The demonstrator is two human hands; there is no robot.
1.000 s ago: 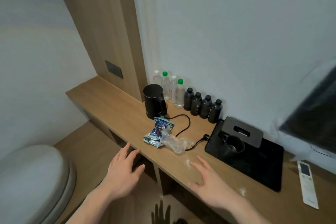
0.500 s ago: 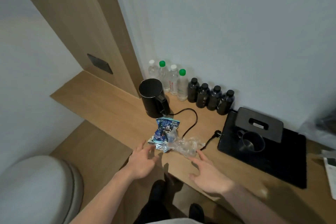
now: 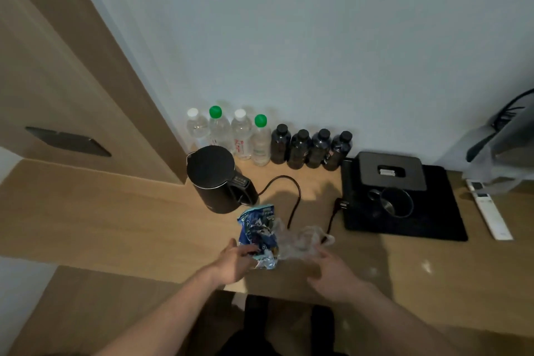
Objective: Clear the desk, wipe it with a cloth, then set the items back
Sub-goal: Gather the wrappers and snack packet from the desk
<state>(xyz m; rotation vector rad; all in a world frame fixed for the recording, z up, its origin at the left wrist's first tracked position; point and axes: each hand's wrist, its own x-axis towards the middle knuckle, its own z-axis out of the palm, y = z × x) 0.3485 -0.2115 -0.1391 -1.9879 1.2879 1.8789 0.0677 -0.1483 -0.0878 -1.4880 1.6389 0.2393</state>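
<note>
The desk point(image 3: 121, 225) is not yet cleared; nothing is seen to have been wiped, and no cloth is visible. A blue snack wrapper point(image 3: 257, 235) and crumpled clear plastic point(image 3: 300, 241) lie near the front edge, between both hands. The wrapper is touched by the left hand point(image 3: 234, 264), fingers loosely curled at its lower edge; a real pinch cannot be told, possibly only contact. The right hand point(image 3: 332, 272) is held spread, just beside the plastic, holding nothing. Behind the litter a black kettle point(image 3: 215, 179) stands, its cord point(image 3: 291, 199) trailing toward the plastic. Against the wall, clear water bottles point(image 3: 231, 136) and dark bottles point(image 3: 312, 149) are lined up. Right of these a black tray point(image 3: 439, 217) carries a box point(image 3: 390, 172) and a cup point(image 3: 396, 202); a remote point(image 3: 488, 209) lies beyond. Judged: clearing barely started, wiping and resetting all left.
</note>
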